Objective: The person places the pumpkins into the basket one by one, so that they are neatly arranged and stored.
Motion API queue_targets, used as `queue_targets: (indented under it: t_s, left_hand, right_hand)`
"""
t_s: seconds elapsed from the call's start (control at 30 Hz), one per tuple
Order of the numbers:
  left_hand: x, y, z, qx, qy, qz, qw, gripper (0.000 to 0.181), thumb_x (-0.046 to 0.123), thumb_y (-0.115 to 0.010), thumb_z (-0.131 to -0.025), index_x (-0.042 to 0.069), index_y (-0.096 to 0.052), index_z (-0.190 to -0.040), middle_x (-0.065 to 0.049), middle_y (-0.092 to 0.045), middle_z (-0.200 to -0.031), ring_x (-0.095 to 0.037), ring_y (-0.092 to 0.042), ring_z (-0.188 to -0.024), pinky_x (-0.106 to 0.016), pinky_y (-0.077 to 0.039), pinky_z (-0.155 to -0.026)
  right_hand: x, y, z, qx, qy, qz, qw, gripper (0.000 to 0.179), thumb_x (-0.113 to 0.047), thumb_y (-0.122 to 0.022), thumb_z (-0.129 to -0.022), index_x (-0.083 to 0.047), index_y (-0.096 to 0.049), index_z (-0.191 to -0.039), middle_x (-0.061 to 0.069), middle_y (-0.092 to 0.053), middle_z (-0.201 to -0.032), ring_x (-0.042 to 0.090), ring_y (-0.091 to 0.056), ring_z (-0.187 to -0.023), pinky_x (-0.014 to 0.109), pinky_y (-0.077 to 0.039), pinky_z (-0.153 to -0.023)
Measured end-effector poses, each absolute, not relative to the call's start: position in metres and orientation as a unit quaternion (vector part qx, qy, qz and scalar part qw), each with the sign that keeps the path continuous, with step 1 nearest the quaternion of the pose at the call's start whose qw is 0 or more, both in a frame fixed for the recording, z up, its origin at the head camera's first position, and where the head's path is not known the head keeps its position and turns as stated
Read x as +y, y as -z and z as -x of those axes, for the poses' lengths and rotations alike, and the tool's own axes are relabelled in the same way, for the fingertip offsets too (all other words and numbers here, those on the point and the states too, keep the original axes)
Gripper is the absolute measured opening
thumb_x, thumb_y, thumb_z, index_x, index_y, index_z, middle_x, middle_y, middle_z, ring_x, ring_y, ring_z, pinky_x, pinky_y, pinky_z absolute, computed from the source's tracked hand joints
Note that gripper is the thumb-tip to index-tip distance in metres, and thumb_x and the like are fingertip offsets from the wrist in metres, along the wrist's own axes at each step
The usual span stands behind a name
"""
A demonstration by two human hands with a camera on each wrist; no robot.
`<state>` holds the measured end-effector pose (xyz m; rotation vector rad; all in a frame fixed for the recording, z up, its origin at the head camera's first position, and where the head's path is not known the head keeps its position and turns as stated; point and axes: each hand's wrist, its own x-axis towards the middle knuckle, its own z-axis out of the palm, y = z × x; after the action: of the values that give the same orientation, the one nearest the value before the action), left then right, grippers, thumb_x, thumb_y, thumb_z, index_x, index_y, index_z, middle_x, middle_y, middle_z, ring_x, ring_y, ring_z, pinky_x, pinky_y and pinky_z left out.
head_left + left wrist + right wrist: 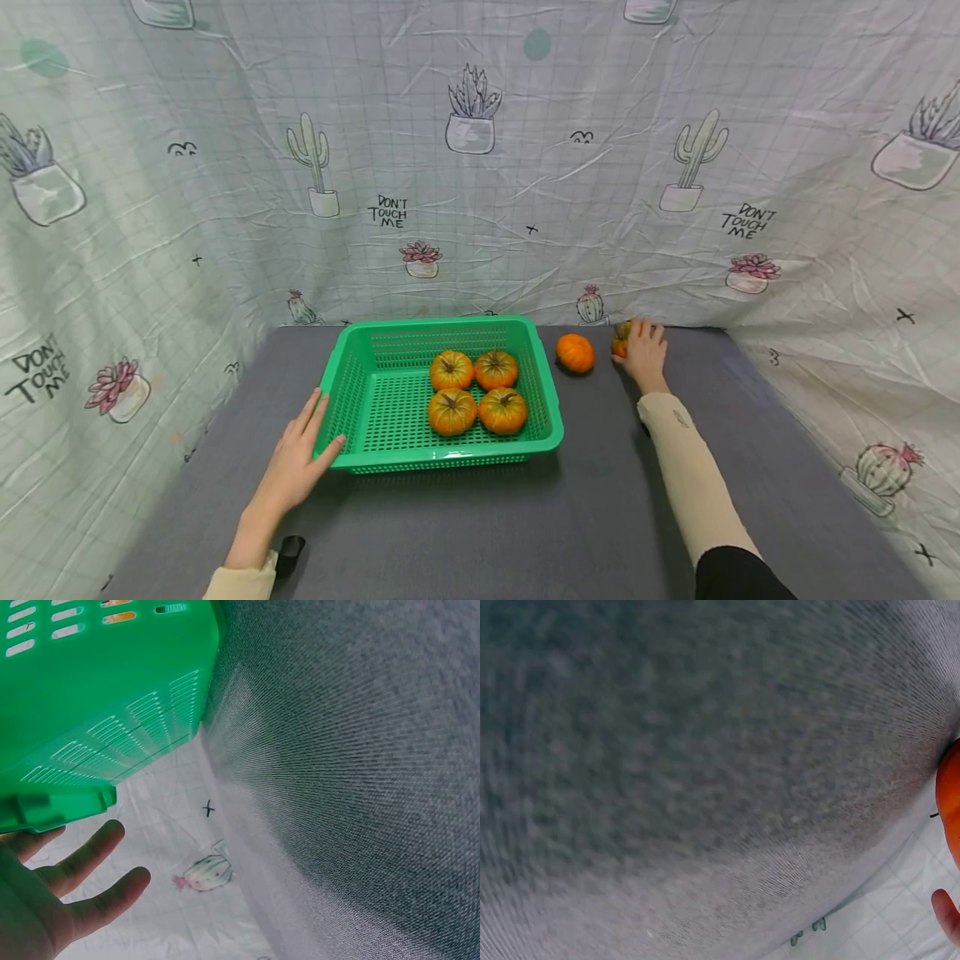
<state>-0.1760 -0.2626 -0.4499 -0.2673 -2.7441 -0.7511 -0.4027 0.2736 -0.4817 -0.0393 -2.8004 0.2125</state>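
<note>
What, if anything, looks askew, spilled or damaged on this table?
Nothing looks spilled or damaged. One slight oddity: the orange pumpkin right of the green basket has no stem in sight, unlike the four pumpkins inside; it may be tipped over.

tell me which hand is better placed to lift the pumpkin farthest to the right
Right, most likely: the right hand is at the pumpkin, partly covering it. The left hand is away at the left end of the green basket, which lies in between.
</note>
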Motion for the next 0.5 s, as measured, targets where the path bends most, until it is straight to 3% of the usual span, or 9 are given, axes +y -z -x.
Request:
queue_targets:
  t_s: [0.5]
  left_hand:
    - [-0.2626, 0.4501, 0.1754, -0.951, 0.255, 0.092, 0.147, 0.068, 0.030, -0.053, -0.089, 0.005, -0.020, -0.143, -0.016, -0.014, -0.149, -0.050, -0.026, -0.124, -0.065, -0.022, -0.092]
  right_hand:
    - [0.2757, 0.4761, 0.3935, -0.978, -0.087, -0.006, 0.189, 0.087, -0.035, -0.076, -0.067, 0.005, -0.031, -0.129, 0.031, -0.035, -0.118, 0.050, -0.029, -0.109, 0.059, -0.035, -0.080]
